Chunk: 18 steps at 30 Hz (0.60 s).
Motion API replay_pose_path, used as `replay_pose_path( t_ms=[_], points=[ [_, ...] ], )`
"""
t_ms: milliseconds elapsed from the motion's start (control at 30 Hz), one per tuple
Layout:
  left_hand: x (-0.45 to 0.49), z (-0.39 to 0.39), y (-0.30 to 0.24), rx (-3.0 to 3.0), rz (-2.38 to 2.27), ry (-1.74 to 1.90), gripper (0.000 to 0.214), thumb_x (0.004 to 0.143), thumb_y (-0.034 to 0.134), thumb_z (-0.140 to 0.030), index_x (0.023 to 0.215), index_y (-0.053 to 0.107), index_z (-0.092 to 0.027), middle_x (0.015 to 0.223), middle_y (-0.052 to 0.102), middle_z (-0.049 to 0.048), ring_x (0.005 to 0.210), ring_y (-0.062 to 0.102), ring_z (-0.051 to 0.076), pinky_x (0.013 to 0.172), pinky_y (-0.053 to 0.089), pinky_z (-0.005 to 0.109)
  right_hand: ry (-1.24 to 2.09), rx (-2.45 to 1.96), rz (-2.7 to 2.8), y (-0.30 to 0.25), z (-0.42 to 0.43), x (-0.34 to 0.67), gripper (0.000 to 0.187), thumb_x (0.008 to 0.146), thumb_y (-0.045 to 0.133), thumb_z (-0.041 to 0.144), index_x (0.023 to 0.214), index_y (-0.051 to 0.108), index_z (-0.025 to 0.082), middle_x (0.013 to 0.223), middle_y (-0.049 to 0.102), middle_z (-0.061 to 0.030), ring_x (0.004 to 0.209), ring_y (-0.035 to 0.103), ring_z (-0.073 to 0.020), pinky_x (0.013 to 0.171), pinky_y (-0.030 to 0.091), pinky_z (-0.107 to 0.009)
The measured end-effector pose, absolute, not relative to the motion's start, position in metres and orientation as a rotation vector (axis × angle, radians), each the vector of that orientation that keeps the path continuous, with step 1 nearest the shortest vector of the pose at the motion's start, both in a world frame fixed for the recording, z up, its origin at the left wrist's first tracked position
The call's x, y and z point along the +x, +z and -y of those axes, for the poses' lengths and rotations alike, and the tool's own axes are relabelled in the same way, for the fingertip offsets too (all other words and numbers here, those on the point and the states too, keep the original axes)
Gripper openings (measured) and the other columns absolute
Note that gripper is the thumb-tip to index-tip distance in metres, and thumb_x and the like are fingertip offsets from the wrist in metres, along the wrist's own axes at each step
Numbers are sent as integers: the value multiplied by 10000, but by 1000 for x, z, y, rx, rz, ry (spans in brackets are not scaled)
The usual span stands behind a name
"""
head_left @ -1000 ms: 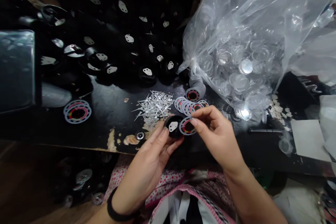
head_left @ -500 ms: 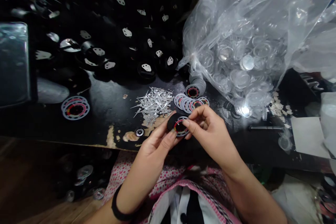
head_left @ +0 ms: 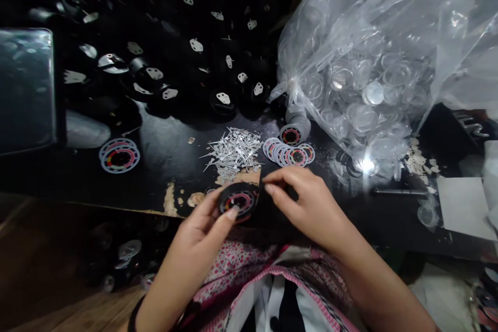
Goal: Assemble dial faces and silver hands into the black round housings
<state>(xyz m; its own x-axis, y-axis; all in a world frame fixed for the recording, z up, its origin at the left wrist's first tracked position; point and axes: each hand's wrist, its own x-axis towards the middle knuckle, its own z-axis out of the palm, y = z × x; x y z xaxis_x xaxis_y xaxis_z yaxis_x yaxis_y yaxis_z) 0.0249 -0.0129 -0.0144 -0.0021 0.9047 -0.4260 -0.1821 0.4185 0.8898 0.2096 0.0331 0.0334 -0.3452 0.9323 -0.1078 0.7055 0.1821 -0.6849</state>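
Observation:
My left hand grips a round black gauge by its edge, thumb resting on the printed dial with red and yellow marks. Just to the right, my right hand is apart from the gauge, thumb and forefinger pinched close together; a thin dark edge shows at the fingertips, too dim to name. Beyond the hands lies a heap of small silvery pointers. Beside it are fanned-out printed dials and a leaning stack of dials.
A clear plastic bag of transparent round covers fills the back right. Black housings with pale metal plates crowd the back. Loose dials lie left, near a dark glossy panel. At right are a dark rod and white paper.
My left hand has moved left and tilted the gauge. My right hand has come off the dial, leaving a gap between it and the gauge. The view has shifted slightly.

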Motion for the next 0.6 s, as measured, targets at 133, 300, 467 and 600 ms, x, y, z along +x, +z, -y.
replay_pose_path(
  t_ms=[133, 300, 467, 600],
  points=[
    [20, 13, -14, 433, -1193, 1134, 182, 806, 769, -303, 985, 742, -283, 1047, 767, -9, 977, 720, 186, 854, 604, 282, 367, -1627, 2579, 25, -61, 195, 162, 950, 525, 206, 976, 673, 146, 1006, 709, -132, 982, 622, -325, 813, 410, -449],
    [27, 9, -6, 320, -1131, 1203, 156, 825, 749, -281, 970, 733, -226, 1040, 772, 30, 995, 717, 206, 891, 606, 336, 104, -1556, 2752, 21, -75, 184, 152, 943, 509, 174, 977, 652, 137, 965, 712, -131, 937, 626, -312, 775, 388, -427],
    [40, 2, -3, 298, -1073, 1305, 188, 878, 690, -296, 1058, 718, -249, 1144, 750, 28, 1172, 652, 202, 1057, 504, 353, 335, -1591, 2658, 27, -71, 184, 142, 946, 544, 232, 894, 654, 158, 915, 719, -91, 896, 630, -257, 781, 375, -385],
    [46, -4, -2, 290, -1053, 1336, 163, 872, 695, -289, 1029, 730, -262, 1131, 754, 15, 1191, 647, 207, 1094, 470, 379, 513, -1573, 2500, 29, -58, 188, 146, 945, 592, 295, 928, 654, 165, 953, 706, -78, 923, 612, -239, 818, 381, -370]
  ],
)
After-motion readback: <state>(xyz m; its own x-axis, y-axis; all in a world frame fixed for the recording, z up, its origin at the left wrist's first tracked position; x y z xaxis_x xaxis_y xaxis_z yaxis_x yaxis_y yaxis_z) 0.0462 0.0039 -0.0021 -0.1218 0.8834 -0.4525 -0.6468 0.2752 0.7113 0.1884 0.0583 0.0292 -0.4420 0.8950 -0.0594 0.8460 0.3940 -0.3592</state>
